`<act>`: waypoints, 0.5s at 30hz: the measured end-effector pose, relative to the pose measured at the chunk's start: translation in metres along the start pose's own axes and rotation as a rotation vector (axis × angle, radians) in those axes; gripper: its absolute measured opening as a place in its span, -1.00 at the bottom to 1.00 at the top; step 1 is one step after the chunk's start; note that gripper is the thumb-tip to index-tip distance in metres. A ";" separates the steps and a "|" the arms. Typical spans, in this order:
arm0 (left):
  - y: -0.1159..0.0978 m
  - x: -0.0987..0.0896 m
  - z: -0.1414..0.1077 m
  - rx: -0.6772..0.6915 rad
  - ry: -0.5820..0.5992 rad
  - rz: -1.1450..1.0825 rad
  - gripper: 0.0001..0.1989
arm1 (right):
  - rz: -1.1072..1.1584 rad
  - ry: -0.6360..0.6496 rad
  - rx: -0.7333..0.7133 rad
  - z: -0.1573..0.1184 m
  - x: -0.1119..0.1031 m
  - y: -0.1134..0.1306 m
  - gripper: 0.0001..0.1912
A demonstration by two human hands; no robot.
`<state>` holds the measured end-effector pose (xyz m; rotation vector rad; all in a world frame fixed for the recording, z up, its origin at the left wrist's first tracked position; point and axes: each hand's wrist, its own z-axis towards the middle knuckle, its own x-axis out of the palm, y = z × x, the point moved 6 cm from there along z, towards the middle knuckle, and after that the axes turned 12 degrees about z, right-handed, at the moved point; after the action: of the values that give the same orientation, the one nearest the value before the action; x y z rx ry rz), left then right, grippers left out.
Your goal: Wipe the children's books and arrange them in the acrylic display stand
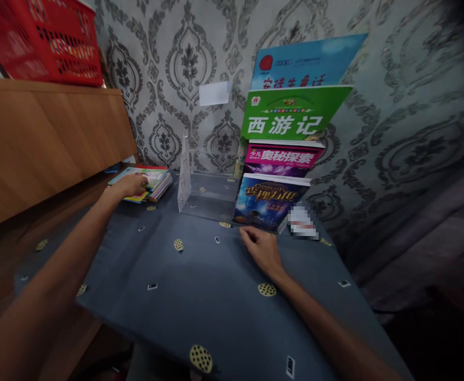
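At the far left of the table, my left hand (131, 185) lies over a low stack of thin colourful books (158, 185), its fingers closed at the top book. Where the fingertips meet the pages is partly hidden. My right hand (261, 248) rests on the cloth with fingers curled in and nothing visible in them. Just behind it stands a dark blue book (269, 203), the front one in a clear acrylic tiered rack (212, 203). Behind that rise a magenta book (282, 156), a green book (291, 114) and a light blue book (311, 61). The rack's left half holds no books.
A grey-blue cloth with yellow pineapple prints covers the table (200, 296). A blurred white item (302, 221) lies right of the rack. A wooden cabinet (53, 137) with a red basket (41, 45) stands at left. Patterned wallpaper (148, 63) backs the table; a dark curtain (426, 233) hangs at right.
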<state>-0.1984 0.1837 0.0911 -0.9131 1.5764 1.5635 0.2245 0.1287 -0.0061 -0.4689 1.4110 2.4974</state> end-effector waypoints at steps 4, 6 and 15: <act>0.000 0.002 0.007 0.074 0.017 0.089 -0.58 | -0.014 0.070 -0.012 -0.007 0.012 -0.002 -0.67; -0.002 0.002 0.012 0.104 0.035 0.122 -0.58 | -0.019 0.100 -0.012 -0.008 0.015 -0.002 -0.68; 0.001 -0.004 0.029 0.175 0.120 0.188 -0.55 | -0.037 0.128 -0.016 -0.011 0.016 -0.004 -0.69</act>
<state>-0.1975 0.2129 0.0951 -0.7936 1.8988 1.4899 0.2129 0.1221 -0.0203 -0.6629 1.4147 2.4899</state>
